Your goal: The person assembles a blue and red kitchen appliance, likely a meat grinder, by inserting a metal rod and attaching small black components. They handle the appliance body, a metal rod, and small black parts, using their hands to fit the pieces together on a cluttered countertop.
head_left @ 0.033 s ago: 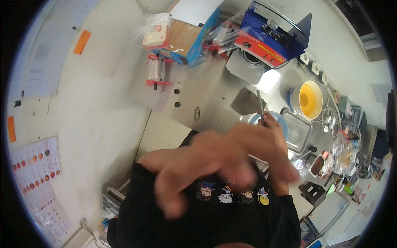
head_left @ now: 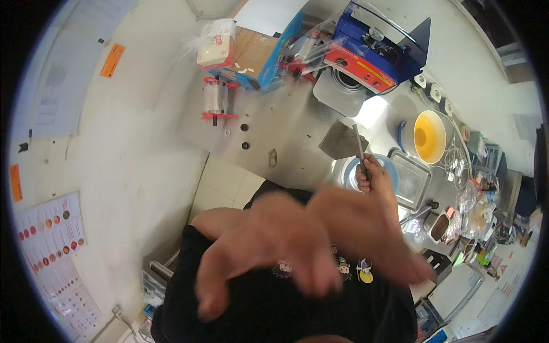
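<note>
My left hand (head_left: 286, 240) is raised close to the camera, in front of my black shirt. Its blurred fingers are spread and stretched out, and it holds nothing that I can see. Farther off to the right, my right hand (head_left: 374, 174) is closed around a thin grey metal rod (head_left: 357, 142). A square, flat metal blade (head_left: 338, 140) shows just left of the rod; whether the two are joined I cannot tell. A round blue-rimmed container (head_left: 390, 166) is partly hidden behind my right hand.
On the steel counter (head_left: 274, 128) are a red-and-clear spool (head_left: 216, 98), a blue box (head_left: 260, 68), a blue-and-red machine (head_left: 372, 51) and a yellow-lined bucket (head_left: 429, 137). A metal tray (head_left: 414, 182) lies right of my hand. The wall (head_left: 137, 114) rises at left.
My left hand has shifted lower in the picture, its fingers swinging down and spreading outward. My right hand has turned slightly, showing more of its fingers around the rod.
</note>
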The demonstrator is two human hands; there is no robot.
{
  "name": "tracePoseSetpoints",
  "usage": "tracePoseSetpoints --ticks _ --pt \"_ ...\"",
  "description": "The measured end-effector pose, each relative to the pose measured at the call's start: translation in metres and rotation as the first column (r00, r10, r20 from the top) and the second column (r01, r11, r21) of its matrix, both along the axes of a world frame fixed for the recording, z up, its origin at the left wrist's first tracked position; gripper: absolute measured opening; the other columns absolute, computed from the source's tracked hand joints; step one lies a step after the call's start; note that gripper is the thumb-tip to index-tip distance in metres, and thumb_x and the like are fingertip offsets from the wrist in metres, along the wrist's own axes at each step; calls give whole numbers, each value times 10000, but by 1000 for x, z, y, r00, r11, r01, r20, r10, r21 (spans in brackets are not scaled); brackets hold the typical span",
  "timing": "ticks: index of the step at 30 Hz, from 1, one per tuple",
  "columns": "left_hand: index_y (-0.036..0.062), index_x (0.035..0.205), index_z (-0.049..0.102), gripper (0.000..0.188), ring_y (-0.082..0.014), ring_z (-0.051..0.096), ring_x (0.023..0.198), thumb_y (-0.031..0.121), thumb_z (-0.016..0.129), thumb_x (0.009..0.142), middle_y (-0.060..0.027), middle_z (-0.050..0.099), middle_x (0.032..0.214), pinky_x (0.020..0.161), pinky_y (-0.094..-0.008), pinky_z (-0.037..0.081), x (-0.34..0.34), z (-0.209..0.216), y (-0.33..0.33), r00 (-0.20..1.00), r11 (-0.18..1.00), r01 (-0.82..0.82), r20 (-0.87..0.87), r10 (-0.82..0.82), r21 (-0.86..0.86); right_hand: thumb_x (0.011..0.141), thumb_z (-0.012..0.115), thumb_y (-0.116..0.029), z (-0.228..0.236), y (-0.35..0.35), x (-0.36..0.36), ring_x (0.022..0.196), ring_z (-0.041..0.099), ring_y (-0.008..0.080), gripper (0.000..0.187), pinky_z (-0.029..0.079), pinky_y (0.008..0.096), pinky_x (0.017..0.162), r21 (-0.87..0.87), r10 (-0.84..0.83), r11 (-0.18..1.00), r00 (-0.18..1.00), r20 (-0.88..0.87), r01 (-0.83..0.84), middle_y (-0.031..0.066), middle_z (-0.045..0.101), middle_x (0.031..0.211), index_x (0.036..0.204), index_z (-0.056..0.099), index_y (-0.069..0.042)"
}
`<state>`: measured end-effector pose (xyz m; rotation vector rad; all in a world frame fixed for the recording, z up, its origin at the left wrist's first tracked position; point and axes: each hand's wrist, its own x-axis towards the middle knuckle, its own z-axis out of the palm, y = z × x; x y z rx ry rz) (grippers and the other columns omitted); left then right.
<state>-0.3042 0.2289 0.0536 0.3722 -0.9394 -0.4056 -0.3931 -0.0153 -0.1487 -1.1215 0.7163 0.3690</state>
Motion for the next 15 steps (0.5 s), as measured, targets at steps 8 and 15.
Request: tracePoseSetpoints --ticks 8,15 --pt "30 1339 573 638 -374 560 1207 499 611 908 -181 621 1312 945 -535 400 26 16 30 974 968 222 67 -215 -120 1043 501 -160 -12 42 24 604 467 70 198 356 218 538 -380 204 911 976 77 -160 1 564 768 1224 507 -82" --pt "102 1251 642 335 -190 663 1023 91 690 919 -109 672 1276 797 -336 546 118 -142 120 893 190 -342 256 369 920 968 590 -156 -42 62 4 635 548 115 266 435 279 582 -469 227 863 974 28 -188 45 617 755 1189 531 -20"
